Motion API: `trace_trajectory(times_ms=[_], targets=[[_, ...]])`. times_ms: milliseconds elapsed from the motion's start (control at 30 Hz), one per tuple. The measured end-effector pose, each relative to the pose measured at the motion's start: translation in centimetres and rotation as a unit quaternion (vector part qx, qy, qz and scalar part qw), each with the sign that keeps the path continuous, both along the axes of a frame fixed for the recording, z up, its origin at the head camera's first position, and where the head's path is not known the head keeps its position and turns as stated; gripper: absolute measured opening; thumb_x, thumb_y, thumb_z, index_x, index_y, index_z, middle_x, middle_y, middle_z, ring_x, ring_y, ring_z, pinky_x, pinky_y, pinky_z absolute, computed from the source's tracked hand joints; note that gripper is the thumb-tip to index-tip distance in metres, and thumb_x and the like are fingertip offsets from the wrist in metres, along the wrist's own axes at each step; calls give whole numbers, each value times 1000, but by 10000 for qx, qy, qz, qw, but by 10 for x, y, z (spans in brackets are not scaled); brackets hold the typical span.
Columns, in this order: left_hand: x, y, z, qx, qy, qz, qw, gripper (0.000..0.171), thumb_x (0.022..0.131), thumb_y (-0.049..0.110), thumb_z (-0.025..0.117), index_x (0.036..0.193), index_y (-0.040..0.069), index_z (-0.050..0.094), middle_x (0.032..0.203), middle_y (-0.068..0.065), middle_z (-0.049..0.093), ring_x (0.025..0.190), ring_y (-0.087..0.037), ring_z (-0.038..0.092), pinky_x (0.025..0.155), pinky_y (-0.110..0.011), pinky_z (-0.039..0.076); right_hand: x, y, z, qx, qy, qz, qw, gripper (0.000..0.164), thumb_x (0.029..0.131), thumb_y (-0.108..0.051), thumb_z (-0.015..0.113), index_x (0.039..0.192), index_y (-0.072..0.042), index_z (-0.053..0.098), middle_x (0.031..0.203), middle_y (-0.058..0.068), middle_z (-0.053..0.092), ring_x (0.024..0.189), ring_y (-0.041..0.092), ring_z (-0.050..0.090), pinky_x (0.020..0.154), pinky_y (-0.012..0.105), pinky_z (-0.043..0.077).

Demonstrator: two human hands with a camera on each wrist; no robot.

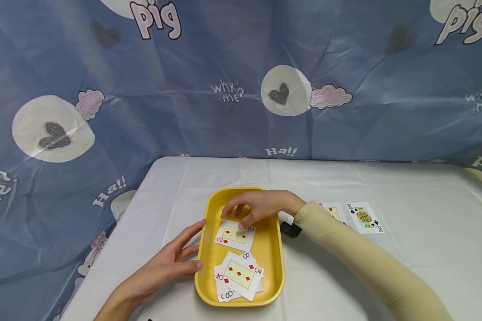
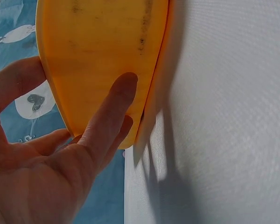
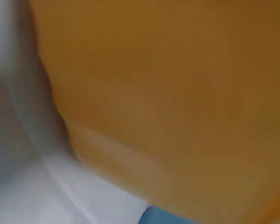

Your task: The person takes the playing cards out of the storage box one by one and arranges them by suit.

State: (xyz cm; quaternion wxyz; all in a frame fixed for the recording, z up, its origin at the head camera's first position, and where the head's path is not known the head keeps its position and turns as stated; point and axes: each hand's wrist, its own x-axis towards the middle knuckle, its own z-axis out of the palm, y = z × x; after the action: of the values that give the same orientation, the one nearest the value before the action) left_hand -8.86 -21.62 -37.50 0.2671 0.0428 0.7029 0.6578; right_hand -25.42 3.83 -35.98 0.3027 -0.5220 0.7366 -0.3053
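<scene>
A yellow tray stands on the white-covered table. My left hand is at its left side with fingers spread, touching the outer wall; the left wrist view shows a fingertip against that wall. My right hand hangs over the tray's far half, fingers loosely bent, thumb over the corner of a two of diamonds playing card. Whether the thumb presses that card is hard to tell. Nearer me in the tray, a three of diamonds tops a small overlapping pile with an eight under it.
Right of the tray lie a king of spades and a red three, the latter partly behind my right sleeve. A small black object shows below the right wrist. A blue printed cloth hangs behind the table.
</scene>
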Motion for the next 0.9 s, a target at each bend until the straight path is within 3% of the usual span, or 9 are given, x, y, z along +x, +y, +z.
trace_trajectory(times_ms=[100,300,500,700,900], targets=[[0,1,-1,24,14,-20,10000,81,92,14,69,156,35,23,161,4,7,140,-32,34,95,-40,49,-4,-6,-2,419,66,65,9991,47,85,-9,77,130,-12,62,124,5,58,110,24,52,98,33,43],[0,1,-2,63,48,-59,10000,81,92,13,69,156,34,22,162,2,6,140,-33,33,95,-40,49,-2,-13,-8,1080,808,316,9904,66,80,-14,82,140,-26,56,120,-2,48,99,15,46,80,21,41],[1,1,0,11,137,-2,9999,81,91,13,70,156,33,24,163,0,4,141,-35,32,95,-40,49,0,-16,-9,1125,997,195,9884,60,78,-17,85,132,-31,61,117,-1,47,98,13,45,79,21,38],[1,2,-1,28,110,4,9999,81,91,12,70,156,32,24,163,-1,4,142,-36,30,95,-41,49,4,-16,-14,777,1139,-11,9905,58,77,-22,86,126,-28,56,111,-3,48,94,12,46,80,21,41],[1,1,-1,-3,186,3,9998,83,90,12,70,155,32,24,163,-1,3,142,-36,30,96,-40,48,6,-12,-13,-241,1489,-763,9856,33,91,-4,70,113,-20,51,95,-4,56,77,11,53,68,23,46]])
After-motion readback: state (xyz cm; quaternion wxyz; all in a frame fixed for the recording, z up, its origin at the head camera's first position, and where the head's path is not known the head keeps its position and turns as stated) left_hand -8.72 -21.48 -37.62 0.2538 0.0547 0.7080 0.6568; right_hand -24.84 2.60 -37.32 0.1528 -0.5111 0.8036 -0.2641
